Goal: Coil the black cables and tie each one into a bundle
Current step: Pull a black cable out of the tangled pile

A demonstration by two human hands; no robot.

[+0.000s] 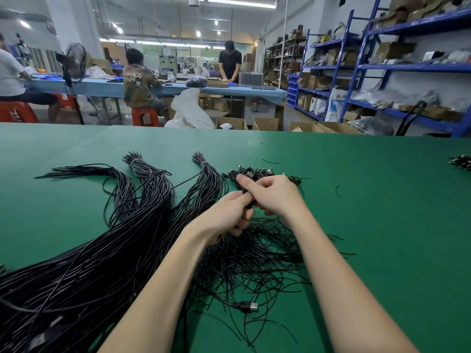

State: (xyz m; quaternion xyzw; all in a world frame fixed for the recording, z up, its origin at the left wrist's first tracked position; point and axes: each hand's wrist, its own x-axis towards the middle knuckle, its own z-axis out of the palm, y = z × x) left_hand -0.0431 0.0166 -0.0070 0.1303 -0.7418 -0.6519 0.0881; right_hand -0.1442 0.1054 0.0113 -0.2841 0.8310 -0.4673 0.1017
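Between left hand (230,212) and right hand (274,196): both pinch black cable (248,200), mostly hidden.

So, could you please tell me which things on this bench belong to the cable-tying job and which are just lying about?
Part of the job:
- left hand and right hand, gripping a coiled cable
- long black cables
- loose black ties
- finished bundles

Just lying about:
- cardboard boxes
- blue shelving
- standing fan
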